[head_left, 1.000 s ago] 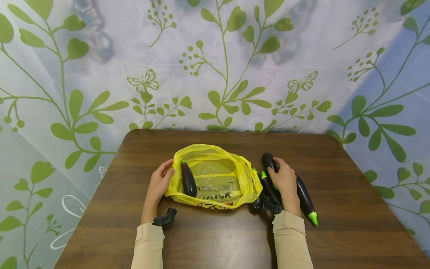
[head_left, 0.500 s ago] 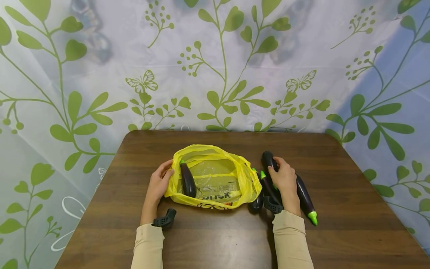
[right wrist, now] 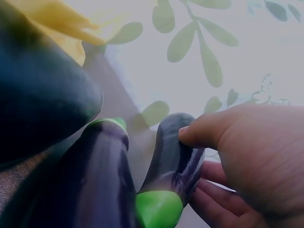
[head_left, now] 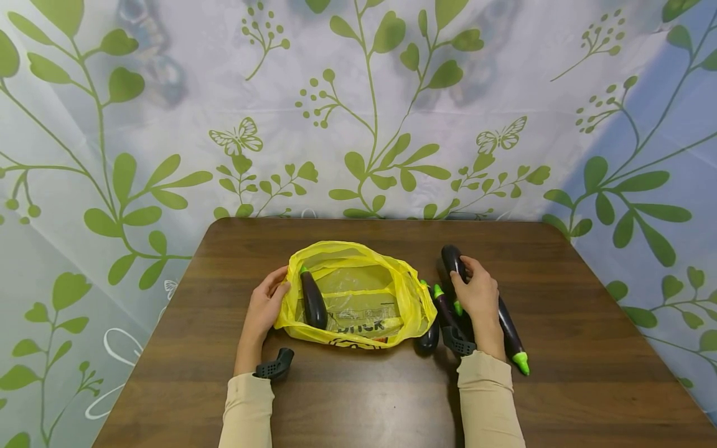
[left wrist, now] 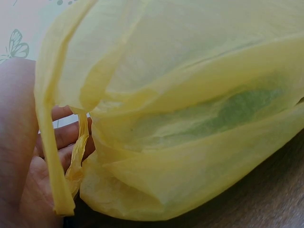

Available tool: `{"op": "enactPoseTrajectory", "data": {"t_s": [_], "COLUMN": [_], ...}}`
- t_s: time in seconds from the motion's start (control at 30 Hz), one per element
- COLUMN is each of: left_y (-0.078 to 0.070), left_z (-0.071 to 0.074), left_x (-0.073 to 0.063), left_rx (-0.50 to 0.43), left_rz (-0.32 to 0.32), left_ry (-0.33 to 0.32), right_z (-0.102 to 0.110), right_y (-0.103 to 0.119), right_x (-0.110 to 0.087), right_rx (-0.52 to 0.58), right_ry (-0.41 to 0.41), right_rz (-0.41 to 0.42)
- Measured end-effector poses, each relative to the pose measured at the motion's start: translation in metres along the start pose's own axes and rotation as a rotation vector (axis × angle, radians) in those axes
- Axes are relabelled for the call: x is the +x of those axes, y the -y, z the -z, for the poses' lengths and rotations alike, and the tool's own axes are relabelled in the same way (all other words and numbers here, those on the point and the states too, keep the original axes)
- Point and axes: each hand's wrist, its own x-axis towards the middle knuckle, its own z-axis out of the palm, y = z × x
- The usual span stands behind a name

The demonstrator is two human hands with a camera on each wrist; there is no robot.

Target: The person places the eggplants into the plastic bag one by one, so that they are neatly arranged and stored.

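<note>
One eggplant (head_left: 315,302) lies inside the open yellow bag (head_left: 414,305), against its nine o'clock side, with its green cap toward eleven. The bag sits on the brown wooden counter (head_left: 364,404), its wide mouth facing up toward the head camera and black print showing on the wall.

At the bag's nine o'clock edge, the left hand (head_left: 266,305) grips the thin plastic, thumb at the front and fingers behind; the left wrist view shows them by a handle loop.

Out at three o'clock from the bag, the right hand (head_left: 477,295) pinches the held eggplant (head_left: 452,260), thumb on one side and fingers on the other. Its rounded end points toward eleven and its green cap toward six.

Around that hand are three more: a bag-side eggplant (head_left: 428,339) at the bag's four o'clock, a slim eggplant (head_left: 445,309) just beside it, partly hidden by the wrist mount (head_left: 458,342), and an outer eggplant (head_left: 510,330) past the forearm, its green end toward five.
</note>
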Motion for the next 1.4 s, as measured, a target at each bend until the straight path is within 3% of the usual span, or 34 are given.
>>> {"op": "enactPoseTrajectory", "data": {"t_s": [0.6,1.4], "left_y": [-0.001,0.003], "left_z": [0.000,0.000], "left_x": [0.000,0.001], "left_rx": [0.015,0.022], "left_rz": [0.012,-0.015], "left_ry": [0.003,-0.005], "right_z": [0.009,0.019], "right_y": [0.011,0.029], "right_x": [-0.003,-0.009], "right_rx": [0.063,0.159], "right_ry": [-0.074,-0.091], "right_rz": [0.041,0.128]}}
